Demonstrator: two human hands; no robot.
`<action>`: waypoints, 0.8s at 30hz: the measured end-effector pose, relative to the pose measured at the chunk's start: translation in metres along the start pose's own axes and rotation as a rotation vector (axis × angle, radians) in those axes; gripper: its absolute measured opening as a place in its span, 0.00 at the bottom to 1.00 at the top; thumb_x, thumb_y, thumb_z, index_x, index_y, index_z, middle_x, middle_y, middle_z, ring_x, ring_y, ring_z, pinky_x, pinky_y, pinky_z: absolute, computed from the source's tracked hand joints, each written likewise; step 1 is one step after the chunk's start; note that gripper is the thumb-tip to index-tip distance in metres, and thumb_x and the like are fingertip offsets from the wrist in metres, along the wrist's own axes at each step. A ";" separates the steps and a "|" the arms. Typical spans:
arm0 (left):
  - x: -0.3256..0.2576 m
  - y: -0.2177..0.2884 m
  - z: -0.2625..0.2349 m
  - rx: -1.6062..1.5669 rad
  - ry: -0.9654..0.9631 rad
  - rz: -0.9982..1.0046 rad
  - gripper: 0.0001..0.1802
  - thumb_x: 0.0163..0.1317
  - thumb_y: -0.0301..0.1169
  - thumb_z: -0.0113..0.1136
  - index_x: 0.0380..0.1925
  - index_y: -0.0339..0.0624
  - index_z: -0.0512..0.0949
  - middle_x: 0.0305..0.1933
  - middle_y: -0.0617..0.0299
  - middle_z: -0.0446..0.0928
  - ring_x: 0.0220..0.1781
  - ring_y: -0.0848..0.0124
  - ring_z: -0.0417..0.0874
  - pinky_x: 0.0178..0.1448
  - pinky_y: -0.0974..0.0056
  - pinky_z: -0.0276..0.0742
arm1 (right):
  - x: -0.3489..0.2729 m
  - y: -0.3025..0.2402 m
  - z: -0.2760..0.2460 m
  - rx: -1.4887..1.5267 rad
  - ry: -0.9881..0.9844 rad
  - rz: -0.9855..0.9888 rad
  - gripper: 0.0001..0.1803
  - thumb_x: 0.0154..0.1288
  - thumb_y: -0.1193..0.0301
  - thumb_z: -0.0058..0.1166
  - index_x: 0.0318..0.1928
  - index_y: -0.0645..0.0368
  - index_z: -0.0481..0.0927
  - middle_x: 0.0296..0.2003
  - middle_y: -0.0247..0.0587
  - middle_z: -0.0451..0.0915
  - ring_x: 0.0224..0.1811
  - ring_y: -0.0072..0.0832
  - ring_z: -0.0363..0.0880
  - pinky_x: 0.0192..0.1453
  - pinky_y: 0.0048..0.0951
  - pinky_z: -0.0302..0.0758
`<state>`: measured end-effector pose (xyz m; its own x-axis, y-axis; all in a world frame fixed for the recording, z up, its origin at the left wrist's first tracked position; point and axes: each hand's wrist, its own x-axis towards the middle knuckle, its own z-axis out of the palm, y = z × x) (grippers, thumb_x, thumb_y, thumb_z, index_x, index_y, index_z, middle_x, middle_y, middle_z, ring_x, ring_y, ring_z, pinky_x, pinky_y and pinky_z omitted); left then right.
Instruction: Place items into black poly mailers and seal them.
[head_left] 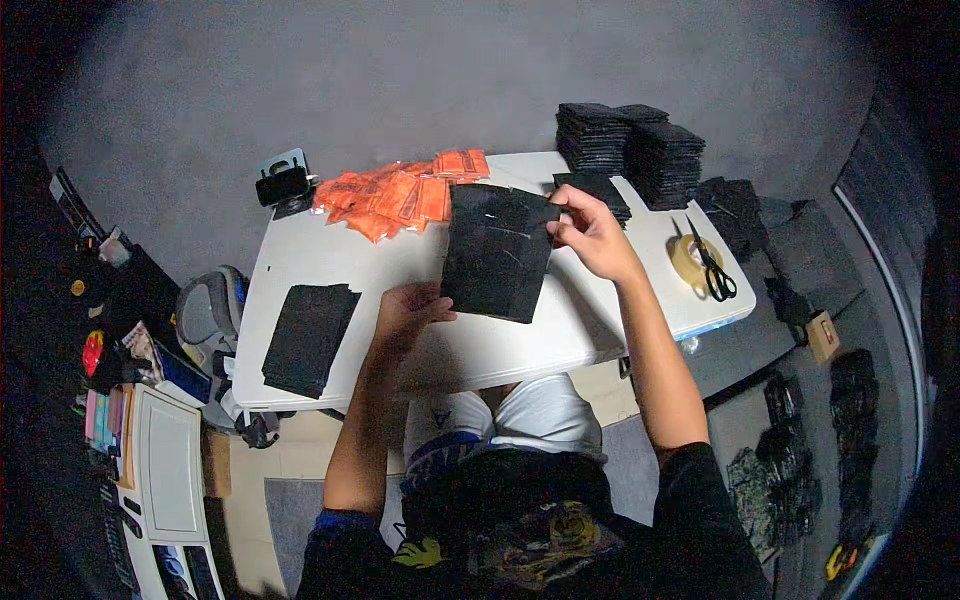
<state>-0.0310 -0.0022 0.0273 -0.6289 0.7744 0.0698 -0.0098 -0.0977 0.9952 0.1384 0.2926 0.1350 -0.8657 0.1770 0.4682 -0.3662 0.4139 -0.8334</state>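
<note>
Both hands, left and right, pinch a black sheet (seemingly fabric) above the white table.

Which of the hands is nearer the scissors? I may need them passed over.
The right hand. It pinches the black sheet's top corner, with the scissors off to its right on the tape roll; the left hand holds the sheet's lower left edge, farther away.

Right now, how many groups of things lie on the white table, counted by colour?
Black: 4 (the held black sheet, the flat black stack, the tall black stacks, the scissors)
Orange: 1 (the pile of orange packets)
Yellowish: 1 (the tape roll)
Total: 6
</note>
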 end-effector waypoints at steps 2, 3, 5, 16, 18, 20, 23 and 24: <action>0.001 -0.004 -0.004 0.025 0.030 -0.012 0.27 0.67 0.34 0.77 0.56 0.21 0.80 0.47 0.52 0.85 0.39 0.63 0.90 0.55 0.59 0.91 | -0.002 -0.004 0.000 0.037 -0.022 0.079 0.06 0.70 0.77 0.60 0.43 0.58 0.77 0.39 0.28 0.76 0.44 0.15 0.77 0.52 0.24 0.81; 0.005 -0.012 -0.007 -0.049 0.099 -0.038 0.25 0.67 0.34 0.77 0.55 0.24 0.81 0.47 0.53 0.85 0.38 0.65 0.90 0.55 0.59 0.90 | -0.002 -0.004 0.003 0.037 -0.023 0.077 0.06 0.70 0.77 0.60 0.43 0.58 0.77 0.39 0.28 0.76 0.44 0.15 0.77 0.52 0.24 0.81; 0.010 -0.018 -0.012 -0.121 0.172 -0.061 0.23 0.68 0.34 0.76 0.54 0.27 0.83 0.47 0.55 0.86 0.38 0.66 0.90 0.54 0.59 0.90 | 0.004 -0.010 0.019 -0.174 0.062 -0.304 0.09 0.64 0.76 0.65 0.42 0.60 0.78 0.54 0.41 0.81 0.61 0.31 0.79 0.66 0.35 0.78; 0.006 0.053 0.073 0.692 0.118 0.610 0.42 0.60 0.27 0.78 0.73 0.40 0.68 0.57 0.46 0.85 0.56 0.58 0.90 0.59 0.53 0.86 | 0.011 -0.042 0.089 -0.836 0.122 -0.243 0.15 0.55 0.61 0.75 0.35 0.58 0.87 0.64 0.47 0.80 0.72 0.50 0.75 0.85 0.67 0.54; 0.007 0.049 0.054 0.802 0.165 0.612 0.42 0.60 0.24 0.77 0.74 0.44 0.68 0.57 0.44 0.84 0.57 0.53 0.90 0.60 0.50 0.86 | 0.015 -0.048 0.086 -0.746 -0.148 -0.205 0.18 0.57 0.57 0.76 0.38 0.56 0.88 0.63 0.49 0.80 0.71 0.50 0.75 0.84 0.71 0.52; 0.005 0.057 0.052 0.636 0.085 0.485 0.42 0.63 0.22 0.74 0.75 0.49 0.66 0.59 0.45 0.84 0.56 0.56 0.90 0.60 0.52 0.86 | 0.008 -0.044 0.064 -0.780 -0.190 -0.242 0.21 0.57 0.56 0.78 0.43 0.56 0.88 0.62 0.50 0.79 0.70 0.52 0.76 0.83 0.65 0.58; -0.002 0.069 0.047 0.566 0.032 0.418 0.37 0.63 0.21 0.73 0.72 0.49 0.72 0.59 0.50 0.84 0.57 0.59 0.89 0.63 0.56 0.84 | 0.004 -0.040 0.040 -0.683 -0.297 -0.281 0.21 0.55 0.59 0.80 0.45 0.55 0.87 0.63 0.51 0.79 0.68 0.52 0.78 0.75 0.50 0.71; -0.002 0.072 0.044 0.560 0.015 0.464 0.35 0.61 0.22 0.74 0.70 0.49 0.76 0.58 0.51 0.85 0.58 0.61 0.88 0.66 0.56 0.82 | 0.005 -0.038 0.035 -0.681 -0.300 -0.282 0.21 0.55 0.59 0.80 0.45 0.55 0.87 0.63 0.51 0.79 0.68 0.52 0.78 0.75 0.50 0.71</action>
<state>0.0036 0.0165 0.1013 -0.4817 0.7220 0.4967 0.6579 -0.0764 0.7492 0.1358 0.2469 0.1592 -0.8620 -0.2235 0.4549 -0.3797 0.8792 -0.2876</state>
